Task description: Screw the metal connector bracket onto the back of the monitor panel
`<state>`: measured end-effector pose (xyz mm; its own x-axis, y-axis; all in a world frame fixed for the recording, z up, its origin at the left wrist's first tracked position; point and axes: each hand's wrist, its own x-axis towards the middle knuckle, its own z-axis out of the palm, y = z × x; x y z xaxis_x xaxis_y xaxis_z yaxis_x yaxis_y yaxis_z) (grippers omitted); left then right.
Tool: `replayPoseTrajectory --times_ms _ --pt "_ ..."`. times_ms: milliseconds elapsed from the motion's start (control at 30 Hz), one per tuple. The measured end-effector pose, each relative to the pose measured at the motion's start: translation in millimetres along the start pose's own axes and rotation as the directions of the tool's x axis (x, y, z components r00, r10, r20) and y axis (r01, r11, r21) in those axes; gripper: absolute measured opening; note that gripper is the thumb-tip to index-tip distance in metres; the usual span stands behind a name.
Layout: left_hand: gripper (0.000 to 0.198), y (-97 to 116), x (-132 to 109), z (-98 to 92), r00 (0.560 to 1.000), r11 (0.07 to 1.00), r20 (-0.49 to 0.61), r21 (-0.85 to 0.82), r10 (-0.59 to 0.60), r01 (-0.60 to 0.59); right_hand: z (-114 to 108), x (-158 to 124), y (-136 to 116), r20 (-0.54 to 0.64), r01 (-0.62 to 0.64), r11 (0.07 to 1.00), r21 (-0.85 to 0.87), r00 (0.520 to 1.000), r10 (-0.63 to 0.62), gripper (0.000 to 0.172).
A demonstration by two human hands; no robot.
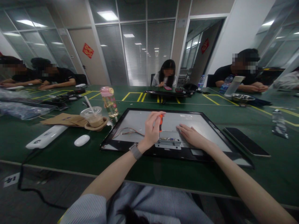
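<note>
A flat display panel [133,120] with a grey metal back and a black frame lies on the green table. My left hand [152,128], with a watch on its wrist, grips an orange-and-black screwdriver [161,122] held upright. Its shaft points down at the left end of a metal bracket [168,143] with connector ports; whether the tip touches a screw is too small to tell. Flat on the panel's back, to the right of the bracket, rests my right hand [190,134] with fingers stretched out. Thin wires [132,132] run across the panel left of my left hand.
Left of the panel are a plastic cup [91,115] in a carton holder, a pink-lidded bottle [109,101], a white mouse [82,140] and a white power strip [48,137]. A black phone-like slab [245,141] lies to the right. Several people sit across the table.
</note>
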<state>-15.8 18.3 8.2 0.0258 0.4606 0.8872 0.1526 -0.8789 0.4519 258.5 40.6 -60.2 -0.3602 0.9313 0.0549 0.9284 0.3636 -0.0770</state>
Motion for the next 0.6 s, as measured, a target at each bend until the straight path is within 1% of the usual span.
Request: replayPoseTrajectory --times_ms 167,267,433,500,600 --pt "0.031 -1.4 -0.1 2.7 1.000 1.000 -0.002 0.010 -0.010 0.010 4.3 1.3 3.9 -0.026 0.018 1.000 -0.011 0.999 -0.019 0.057" --pt "0.026 -1.9 0.1 2.8 1.000 0.999 -0.009 0.051 0.017 -0.016 5.2 1.3 4.8 -0.036 0.028 1.000 -0.011 0.999 -0.028 0.057" --pt "0.017 -3.4 -0.2 1.0 0.998 0.992 -0.029 0.114 0.059 -0.055 4.5 0.9 5.3 -0.018 0.025 1.000 -0.010 1.000 -0.025 0.057" --pt "0.019 -3.1 -0.7 0.5 0.997 0.993 -0.031 0.103 0.067 -0.064 4.1 0.7 5.4 -0.014 0.020 1.000 -0.013 1.000 -0.020 0.057" --pt "0.030 -0.6 -1.2 -0.1 0.999 0.996 -0.022 0.081 0.044 -0.042 3.1 0.1 4.5 -0.016 0.028 1.000 -0.007 0.999 -0.028 0.057"
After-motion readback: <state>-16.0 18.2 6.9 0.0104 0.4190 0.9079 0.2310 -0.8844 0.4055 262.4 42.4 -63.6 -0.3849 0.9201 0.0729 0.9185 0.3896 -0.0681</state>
